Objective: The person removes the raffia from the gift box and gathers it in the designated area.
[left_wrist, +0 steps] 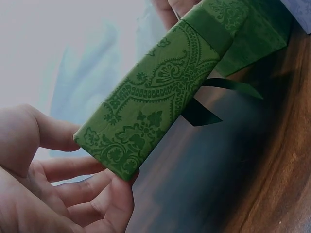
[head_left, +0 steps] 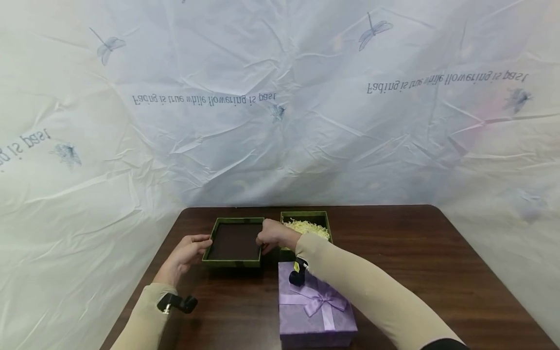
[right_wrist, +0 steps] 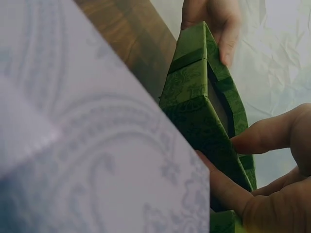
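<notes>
Both hands hold a green patterned box lid [head_left: 236,264], turned with its dark inside up. My left hand [head_left: 185,253] grips its left side, thumb at the upper edge and fingers below, as the left wrist view shows on the lid [left_wrist: 150,92]. My right hand [head_left: 275,234] pinches the right side; in the right wrist view its thumb [right_wrist: 267,133] lies at the rim with fingers on the outer wall. Dark ribbon ends [left_wrist: 233,87] hang under the lid. Just right of it stands an uncovered green box [head_left: 306,213] with pale shredded paper [head_left: 308,227], partly hidden by my right arm.
A purple gift box [head_left: 312,321] with a lilac bow [head_left: 321,301] stands at the front, under my right forearm. All this is on a dark wooden table [head_left: 393,243]. A pale printed sheet [head_left: 280,146] hangs behind and at both sides.
</notes>
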### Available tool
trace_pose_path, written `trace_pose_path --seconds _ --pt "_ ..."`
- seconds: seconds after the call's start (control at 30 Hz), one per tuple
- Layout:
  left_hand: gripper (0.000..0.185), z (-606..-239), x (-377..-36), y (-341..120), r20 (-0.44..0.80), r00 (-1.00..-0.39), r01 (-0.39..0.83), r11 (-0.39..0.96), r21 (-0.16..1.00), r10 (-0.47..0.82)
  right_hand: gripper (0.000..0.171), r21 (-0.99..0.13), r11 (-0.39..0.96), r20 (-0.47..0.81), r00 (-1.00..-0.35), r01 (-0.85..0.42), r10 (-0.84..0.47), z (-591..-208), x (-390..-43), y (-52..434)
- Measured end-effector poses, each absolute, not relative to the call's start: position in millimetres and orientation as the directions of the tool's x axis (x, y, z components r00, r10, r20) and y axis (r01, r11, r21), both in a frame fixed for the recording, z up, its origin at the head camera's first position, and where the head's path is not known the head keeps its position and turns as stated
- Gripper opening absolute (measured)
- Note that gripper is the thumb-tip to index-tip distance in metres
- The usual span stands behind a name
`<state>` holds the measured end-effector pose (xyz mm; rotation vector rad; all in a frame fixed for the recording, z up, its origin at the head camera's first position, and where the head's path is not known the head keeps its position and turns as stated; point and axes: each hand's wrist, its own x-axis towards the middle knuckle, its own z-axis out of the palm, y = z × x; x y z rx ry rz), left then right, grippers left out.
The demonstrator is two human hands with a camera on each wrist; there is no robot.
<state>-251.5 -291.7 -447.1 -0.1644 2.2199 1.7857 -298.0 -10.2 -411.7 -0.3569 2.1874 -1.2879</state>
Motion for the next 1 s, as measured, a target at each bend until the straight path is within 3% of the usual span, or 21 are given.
trace_pose_path --seconds 0.13,0.27,0.43,0.6,1.0 --pt "0.057 -449.3 -253.1 -292.7 -0.297 -0.951 -0.270 0.238 0.933 0.085 0.023 -0.861 0.504 -0.339 -0.808 0.061 -0.482 -411.3 -295.3 -11.9" --pt "0.056 -450.9 -254.2 -293.8 -0.305 -0.949 -0.279 0.243 0.929 0.076 0.026 -0.851 0.523 -0.336 -0.810 0.042 -0.481 -413.0 -295.1 -13.9" --pt "0.055 -451.5 -253.5 -294.5 -0.313 -0.948 -0.289 0.260 0.922 0.055 0.014 -0.834 0.551 -0.327 -0.826 0.024 -0.459 -415.2 -294.4 -18.4" --pt "0.054 -453.5 -252.3 -295.5 -0.321 -0.946 -0.294 0.303 0.906 0.041 0.013 -0.801 0.599 -0.328 -0.836 0.000 -0.439 -417.0 -293.4 -23.6" --pt "0.053 -460.7 -252.9 -296.7 -0.334 -0.942 -0.298 0.363 0.883 0.040 0.038 -0.756 0.652 -0.413 -0.811 0.052 -0.415 -417.8 -293.6 -29.0"
